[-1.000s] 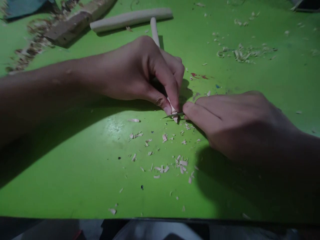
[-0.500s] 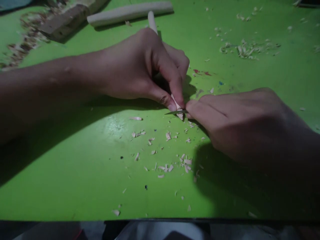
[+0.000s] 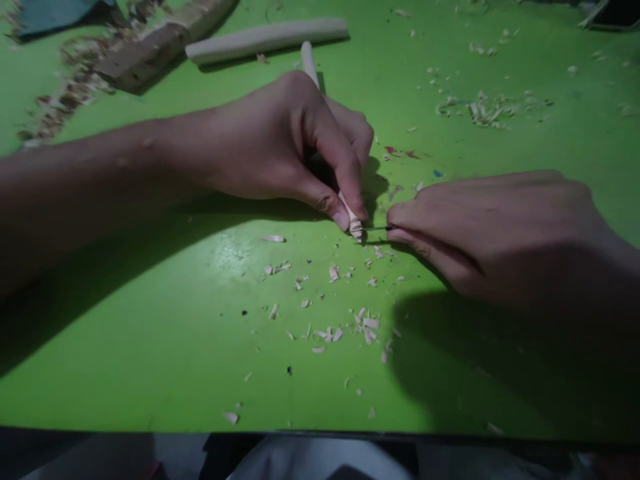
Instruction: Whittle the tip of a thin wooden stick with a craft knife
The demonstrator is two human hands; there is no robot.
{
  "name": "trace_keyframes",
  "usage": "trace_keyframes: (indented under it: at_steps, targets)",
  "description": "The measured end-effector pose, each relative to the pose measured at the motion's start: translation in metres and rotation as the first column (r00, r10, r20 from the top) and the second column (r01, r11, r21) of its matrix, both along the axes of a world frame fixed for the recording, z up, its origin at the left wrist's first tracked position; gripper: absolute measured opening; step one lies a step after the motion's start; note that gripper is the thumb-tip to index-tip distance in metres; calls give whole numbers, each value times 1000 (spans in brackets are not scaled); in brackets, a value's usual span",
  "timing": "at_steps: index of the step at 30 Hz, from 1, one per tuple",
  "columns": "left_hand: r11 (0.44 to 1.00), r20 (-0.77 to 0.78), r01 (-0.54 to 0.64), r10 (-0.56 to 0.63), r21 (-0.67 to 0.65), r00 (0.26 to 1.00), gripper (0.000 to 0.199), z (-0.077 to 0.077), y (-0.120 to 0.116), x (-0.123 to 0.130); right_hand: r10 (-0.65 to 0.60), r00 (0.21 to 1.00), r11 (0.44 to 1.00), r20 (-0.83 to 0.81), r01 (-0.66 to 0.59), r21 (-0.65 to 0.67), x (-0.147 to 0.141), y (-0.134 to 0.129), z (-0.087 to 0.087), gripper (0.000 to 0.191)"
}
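Observation:
My left hand (image 3: 320,153) pinches a thin pale wooden stick (image 3: 310,63); its far end sticks out behind the knuckles. The stick's carved tip (image 3: 355,229) shows below my left thumb and forefinger, near the green table (image 3: 150,360). From the right, my right hand (image 3: 450,227) grips a small knife with its fingers closed round the handle, which is hidden. The thin blade (image 3: 376,229) points left and meets the carved tip. Pale shavings (image 3: 369,325) lie scattered below the hands.
A thick pale stick (image 3: 270,40) lies behind my left hand. At the back left are a rough wood block (image 3: 145,57), brown shavings (image 3: 65,100) and a dark blue-green piece (image 3: 60,17). More shavings (image 3: 485,110) lie back right, with a dark object (image 3: 613,15) at the corner.
My right hand has moved slightly right, away from my left fingers, and less of the blade shows left of the tip. The whole view has shifted a little.

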State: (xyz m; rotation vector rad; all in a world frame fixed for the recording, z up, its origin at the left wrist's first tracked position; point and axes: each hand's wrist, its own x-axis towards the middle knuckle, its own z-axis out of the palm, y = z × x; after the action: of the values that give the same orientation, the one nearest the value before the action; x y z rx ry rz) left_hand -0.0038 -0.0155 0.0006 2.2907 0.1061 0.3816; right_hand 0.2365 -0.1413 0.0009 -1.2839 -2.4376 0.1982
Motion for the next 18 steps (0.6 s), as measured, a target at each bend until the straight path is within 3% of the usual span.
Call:
trace_keyframes:
  at_steps: [3, 8, 12, 18]
  targets:
    - [1000, 2, -3, 3, -5, 1000, 20, 0, 2, 0, 161, 978, 981, 133, -173, 91, 1, 2, 1, 28]
    - [1000, -6, -2, 2, -12, 1000, 17, 0, 4, 1, 118, 944, 959, 308, -189, 212, 3, -1, -2, 29]
    - [1000, -12, -2, 1, -21, 1000, 15, 2, 3, 2, 100, 949, 941, 299, -187, 281, 2, -1, -6, 30]
    - [1000, -2, 4, -4, -8, 1000, 15, 0, 3, 1, 33, 957, 981, 287, -85, 172, -7, -4, -6, 42]
